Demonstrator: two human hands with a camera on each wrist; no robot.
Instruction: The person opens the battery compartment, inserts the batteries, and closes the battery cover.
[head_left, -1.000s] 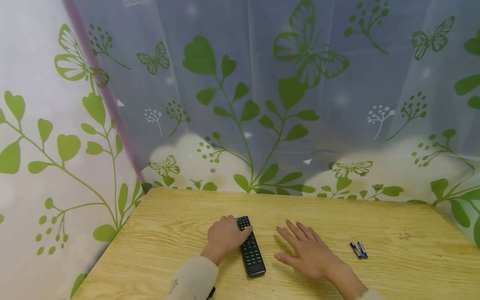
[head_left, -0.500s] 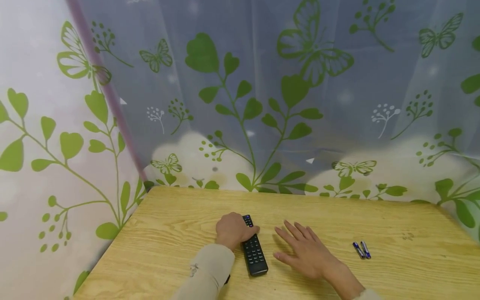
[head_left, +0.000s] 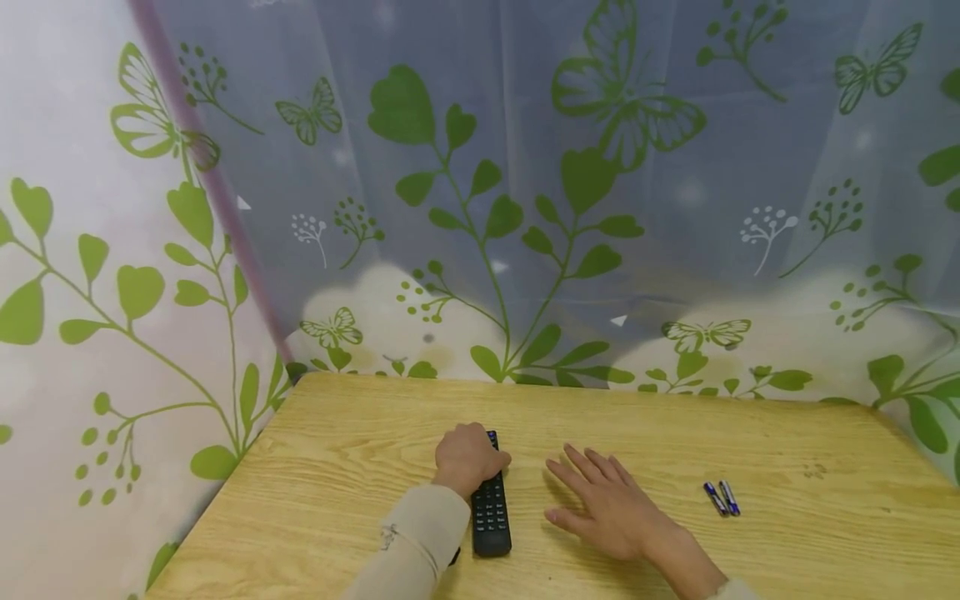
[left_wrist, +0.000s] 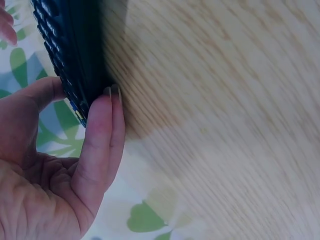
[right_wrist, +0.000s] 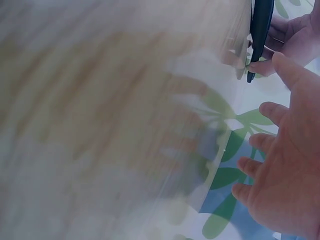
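Note:
A black remote control (head_left: 491, 521) with rows of buttons lies lengthwise on the wooden table, its near end toward me. My left hand (head_left: 467, 458) grips it near the far end, covering part of the buttons. In the left wrist view the thumb and the fingers hold opposite sides of the remote (left_wrist: 72, 45). To the right of it, my right hand (head_left: 611, 504) hovers low over the tabletop with fingers spread and nothing in them. From the right wrist view, the remote (right_wrist: 261, 37) shows edge-on beyond the right hand.
Two small blue-and-silver batteries (head_left: 722, 498) lie side by side on the table (head_left: 360, 433), right of my right hand. A cloth with green leaves and butterflies (head_left: 480, 200) hangs behind the table and along its left side.
The left hand has shifted slightly right on the remote. The remote's near end has swung left, so it now points more squarely toward me. The right hand stays nearly still.

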